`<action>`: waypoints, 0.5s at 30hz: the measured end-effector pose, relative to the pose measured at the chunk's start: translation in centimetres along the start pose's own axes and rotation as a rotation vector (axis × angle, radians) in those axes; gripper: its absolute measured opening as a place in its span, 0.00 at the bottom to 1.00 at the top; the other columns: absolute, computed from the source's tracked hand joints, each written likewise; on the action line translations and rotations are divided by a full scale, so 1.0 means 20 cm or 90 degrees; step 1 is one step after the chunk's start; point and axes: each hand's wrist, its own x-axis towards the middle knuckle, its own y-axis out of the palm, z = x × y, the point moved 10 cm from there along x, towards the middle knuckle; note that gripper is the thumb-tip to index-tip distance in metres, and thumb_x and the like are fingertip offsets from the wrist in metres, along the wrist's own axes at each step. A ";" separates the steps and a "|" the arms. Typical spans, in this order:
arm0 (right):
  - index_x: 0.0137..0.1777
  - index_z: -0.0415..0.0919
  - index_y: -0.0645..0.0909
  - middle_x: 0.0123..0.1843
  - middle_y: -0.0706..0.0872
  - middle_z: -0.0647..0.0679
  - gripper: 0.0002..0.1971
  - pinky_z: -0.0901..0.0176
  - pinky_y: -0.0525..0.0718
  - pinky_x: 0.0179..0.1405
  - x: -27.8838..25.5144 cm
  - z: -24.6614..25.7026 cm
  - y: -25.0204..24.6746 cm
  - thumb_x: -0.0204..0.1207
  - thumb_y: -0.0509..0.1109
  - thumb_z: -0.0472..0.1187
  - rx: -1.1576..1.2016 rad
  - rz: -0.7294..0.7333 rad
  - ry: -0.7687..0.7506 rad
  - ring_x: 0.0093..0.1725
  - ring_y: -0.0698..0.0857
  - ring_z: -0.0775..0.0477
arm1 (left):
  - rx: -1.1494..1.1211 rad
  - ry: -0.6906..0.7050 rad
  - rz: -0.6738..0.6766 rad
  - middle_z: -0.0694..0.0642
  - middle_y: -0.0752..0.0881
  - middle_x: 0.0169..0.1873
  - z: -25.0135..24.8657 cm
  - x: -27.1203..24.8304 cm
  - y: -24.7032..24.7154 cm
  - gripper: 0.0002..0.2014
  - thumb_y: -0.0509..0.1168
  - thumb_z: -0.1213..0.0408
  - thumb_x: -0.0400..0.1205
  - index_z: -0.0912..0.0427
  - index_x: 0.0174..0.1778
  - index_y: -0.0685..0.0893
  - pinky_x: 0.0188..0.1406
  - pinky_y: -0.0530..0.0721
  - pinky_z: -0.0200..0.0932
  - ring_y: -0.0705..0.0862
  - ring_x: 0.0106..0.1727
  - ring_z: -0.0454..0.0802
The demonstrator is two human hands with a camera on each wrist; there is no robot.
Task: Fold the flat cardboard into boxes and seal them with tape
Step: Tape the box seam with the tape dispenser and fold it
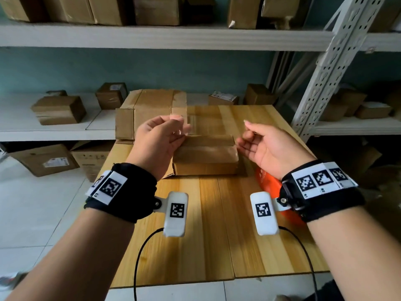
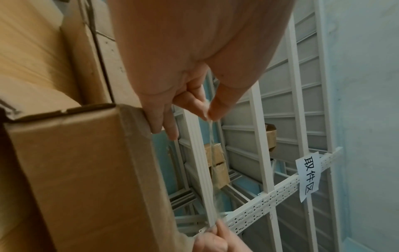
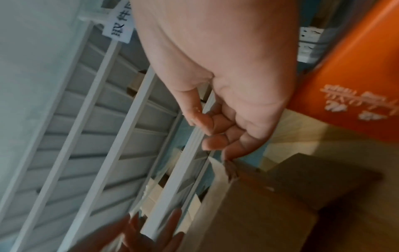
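Centrally, on the pale wooden slatted worktop [image 1: 208, 224], we note a small brown cardboard box [image 1: 205, 157], flaps closed, glossy clear tape over its top seam. It sits toward the far half of the worktop, between the two hands.

Left hand [image 1: 160, 137]: raised at the box's left end, thumb and forefinger pressed together, pinching one end of a strip of clear tape [image 1: 199, 124]. From the left wrist view the grip is plain: fingertips [image 2: 212, 110] nip the tape's edge, the other fingers resting against the box corner.

Right hand [image 1: 264, 144]: at the box's right end, palm up, fingers loosely curled. The left wrist view shows its fingertips nipping the strip's far end; the head view is too blurred to confirm this. The strip spans above the box's far edge, stretched between the hands.

Behind the box, a larger flattened brown cardboard sheet [image 1: 149, 109] lies over the worktop's far left corner. An orange plastic object [image 1: 269, 185] with white print lies under the right wrist; we cannot identify it. White metal shelving [image 1: 152, 35] beyond holds assorted brown cartons. A white paper label [image 2: 306, 177] with black characters hangs on a perforated rail.
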 end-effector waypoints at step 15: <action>0.47 0.36 0.82 0.37 0.85 0.46 0.17 0.40 0.93 0.62 -0.08 0.02 0.09 0.73 0.86 0.46 -0.135 -0.015 -0.145 0.44 0.88 0.46 | -0.042 -0.070 -0.049 0.59 0.88 0.37 0.14 -0.03 -0.04 0.04 0.67 0.76 0.85 0.65 0.51 0.85 0.70 0.87 0.54 0.91 0.62 0.66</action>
